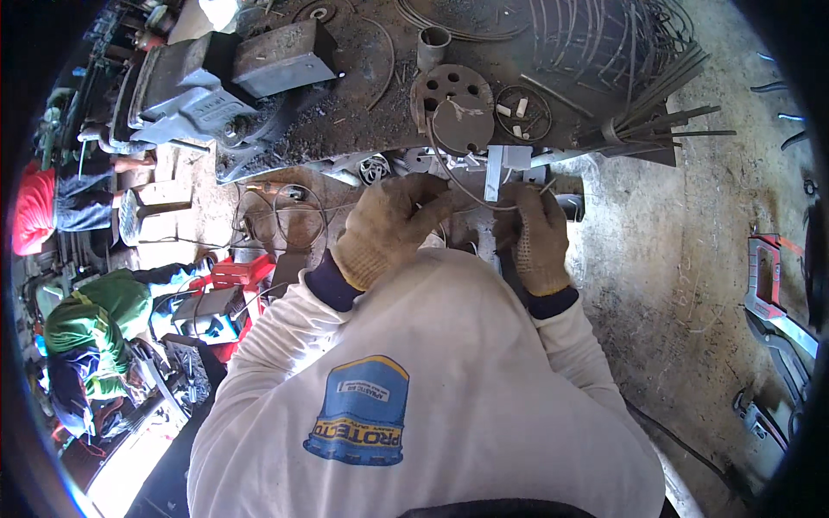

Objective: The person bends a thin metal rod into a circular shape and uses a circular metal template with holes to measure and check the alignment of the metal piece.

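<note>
1. Nearest the camera: the person's white long-sleeved shirt (518, 363), bearing a blue and yellow print (358, 410) on the fabric; dark cuffs show at both wrists.
2. Left hand (393, 226): in a brown work glove; fingers bent together in front of the chest; whether anything is pinched between the fingertips cannot be told.
3. Right hand (537, 237): in a matching glove; fingers closed on a curved metal rod (469, 194), one short end of which projects beyond the grip.
4. The rod lies between the two hands and near the worktop (363, 129) edge; it bows from the right hand up toward a dark round plate (463, 123); contact with that plate cannot be confirmed.
5. Worktop, dark and littered with debris: the plate overlaps a round block with holes (419, 91); a short metal tube (433, 56) stands just behind the block; a wire ring (550, 116) to the right surrounds small white pieces (522, 107); a bundle of rods (648, 129) juts past the right edge; a grey vise (194, 108) sits at the left.
6. Surroundings: two other people at the far left, one in a red top (34, 207), one in a green top (104, 319); a red-framed tool (764, 276) at the far right.
</note>
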A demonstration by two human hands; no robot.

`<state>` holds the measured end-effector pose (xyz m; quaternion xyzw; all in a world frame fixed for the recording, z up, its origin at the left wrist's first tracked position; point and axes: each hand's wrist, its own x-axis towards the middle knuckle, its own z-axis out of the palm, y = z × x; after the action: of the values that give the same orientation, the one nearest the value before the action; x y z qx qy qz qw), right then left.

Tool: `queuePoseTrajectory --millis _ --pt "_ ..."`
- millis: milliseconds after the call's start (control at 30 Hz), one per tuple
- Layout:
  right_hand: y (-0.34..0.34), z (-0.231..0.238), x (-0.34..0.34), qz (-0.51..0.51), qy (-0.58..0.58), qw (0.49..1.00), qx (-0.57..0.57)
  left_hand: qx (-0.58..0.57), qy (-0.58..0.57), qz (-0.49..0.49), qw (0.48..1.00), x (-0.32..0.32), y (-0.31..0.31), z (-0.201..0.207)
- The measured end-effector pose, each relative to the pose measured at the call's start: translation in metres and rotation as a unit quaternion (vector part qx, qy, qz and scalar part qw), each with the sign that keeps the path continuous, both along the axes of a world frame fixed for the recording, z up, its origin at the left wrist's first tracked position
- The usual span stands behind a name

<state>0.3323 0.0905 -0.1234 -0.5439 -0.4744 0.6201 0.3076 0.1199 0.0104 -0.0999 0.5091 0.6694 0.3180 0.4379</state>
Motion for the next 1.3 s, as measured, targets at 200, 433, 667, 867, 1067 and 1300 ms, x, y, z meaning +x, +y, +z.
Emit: queuePoseTrajectory --millis 200,433,667,867,1067,1300 --pt "-0.018 -0.004 -0.01 -0.013 0.1 0.99 -0.093 0.104 0.169 -0.003 0.98 -0.002 0.007 0.0" --pt "-0.019 -0.006 -0.014 0.018 0.115 0.983 -0.143 0.084 0.084 0.038 0.992 -0.006 0.01 -0.007" --pt "-0.006 -0.009 -0.022 -0.005 0.11 0.987 -0.12 0.197 0.211 -0.02 0.957 -0.015 0.017 -0.017" --pt "0.005 -0.008 -0.023 0.0 0.082 0.99 -0.113 0.333 0.295 0.009 0.896 -0.018 0.019 -0.018" --pt "0.007 -0.018 -0.019 0.093 -0.014 0.989 0.114 0.386 0.355 -0.1 0.846 -0.012 0.062 0.012" --pt "0.007 -0.024 -0.013 0.091 -0.039 0.99 0.101 0.325 0.427 -0.292 0.791 -0.023 0.115 0.005"
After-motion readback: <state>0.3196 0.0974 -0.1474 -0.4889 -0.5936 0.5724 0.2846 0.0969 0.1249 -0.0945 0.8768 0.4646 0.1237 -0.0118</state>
